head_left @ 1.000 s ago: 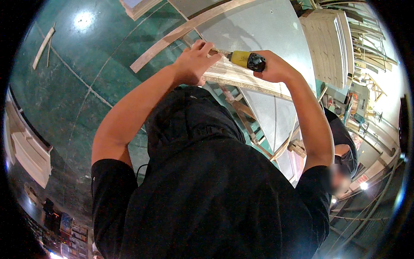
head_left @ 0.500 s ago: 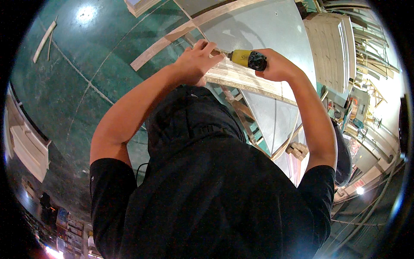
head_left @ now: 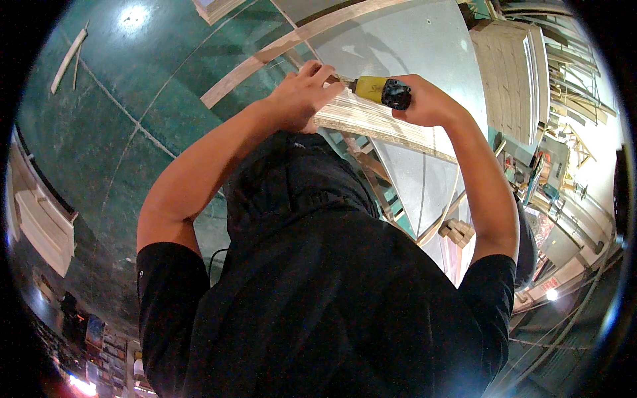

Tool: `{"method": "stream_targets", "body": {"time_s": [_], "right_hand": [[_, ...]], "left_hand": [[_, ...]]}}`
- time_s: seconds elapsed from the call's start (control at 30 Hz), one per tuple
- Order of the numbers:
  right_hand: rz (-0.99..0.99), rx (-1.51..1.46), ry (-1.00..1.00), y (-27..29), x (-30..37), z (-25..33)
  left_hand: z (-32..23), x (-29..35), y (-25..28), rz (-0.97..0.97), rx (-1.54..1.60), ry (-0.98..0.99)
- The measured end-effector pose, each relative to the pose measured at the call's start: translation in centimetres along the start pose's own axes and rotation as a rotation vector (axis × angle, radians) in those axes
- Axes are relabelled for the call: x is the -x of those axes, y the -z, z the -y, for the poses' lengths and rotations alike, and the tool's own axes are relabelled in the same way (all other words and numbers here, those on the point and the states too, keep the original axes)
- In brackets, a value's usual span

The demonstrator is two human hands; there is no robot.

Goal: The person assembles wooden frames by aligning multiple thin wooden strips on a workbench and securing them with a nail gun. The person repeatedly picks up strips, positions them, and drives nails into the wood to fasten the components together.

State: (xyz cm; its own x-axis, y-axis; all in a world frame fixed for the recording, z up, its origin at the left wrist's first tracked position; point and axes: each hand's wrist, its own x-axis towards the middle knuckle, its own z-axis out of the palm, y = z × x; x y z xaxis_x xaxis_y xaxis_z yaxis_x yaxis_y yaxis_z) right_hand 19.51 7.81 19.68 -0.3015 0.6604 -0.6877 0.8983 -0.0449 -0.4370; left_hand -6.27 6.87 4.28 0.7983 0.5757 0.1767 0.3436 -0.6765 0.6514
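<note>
A pale wooden piece with a layered, striped face (head_left: 385,121) lies across in front of me. At its left end my left hand (head_left: 298,97) is closed, the fingers curled over the end and the thumb side toward the drill. My right hand (head_left: 424,99) is wrapped round the grip of a yellow and black power drill (head_left: 369,88). The drill's nose points left toward my left fingers, and its tip is close to the wood there. The left hand hides the exact spot where the tip ends.
Under the work is a grey panel (head_left: 411,46) on a wooden frame, with a long strip (head_left: 265,56) along it. Stacked boards (head_left: 511,79) stand at the right. Small wood blocks (head_left: 458,232) lie near my right elbow. Scrap strips (head_left: 68,60) rest on the green floor (head_left: 152,86).
</note>
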Motion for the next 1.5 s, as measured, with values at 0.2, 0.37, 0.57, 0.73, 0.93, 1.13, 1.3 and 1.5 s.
{"method": "stream_targets", "body": {"time_s": [0.2,0.37,0.57,0.73,0.93,1.13,1.3,1.5], "right_hand": [[0.003,0.025,-0.026,-0.1,0.0,0.2],[-0.024,0.092,0.051,-0.5,-0.3,0.4],[0.054,0.115,-0.019,0.0,-0.7,0.9],[0.04,0.144,-0.019,-0.2,-0.9,0.5],[-0.062,0.0,-0.055,-1.4,2.6,-1.5],[-0.241,-0.123,-0.336,-2.5,12.4,-6.3],[-0.252,0.01,-0.35,-4.8,19.6,-14.7],[-0.207,0.042,-0.099,-6.7,21.1,-20.7]], "left_hand": [[0.0,0.0,-0.4,0.004,-0.001,0.013],[0.3,0.3,-0.7,0.012,0.002,0.004],[0.2,0.5,-0.4,0.033,0.005,0.007],[0.0,0.1,0.2,0.094,0.021,0.024],[-0.6,-0.4,-0.5,0.114,-0.021,0.043],[-4.0,-2.1,2.8,0.324,-0.279,0.207],[-10.0,-8.3,-3.2,0.289,-0.236,0.037],[-17.1,-16.1,-11.2,0.338,-0.379,-0.06]]}}
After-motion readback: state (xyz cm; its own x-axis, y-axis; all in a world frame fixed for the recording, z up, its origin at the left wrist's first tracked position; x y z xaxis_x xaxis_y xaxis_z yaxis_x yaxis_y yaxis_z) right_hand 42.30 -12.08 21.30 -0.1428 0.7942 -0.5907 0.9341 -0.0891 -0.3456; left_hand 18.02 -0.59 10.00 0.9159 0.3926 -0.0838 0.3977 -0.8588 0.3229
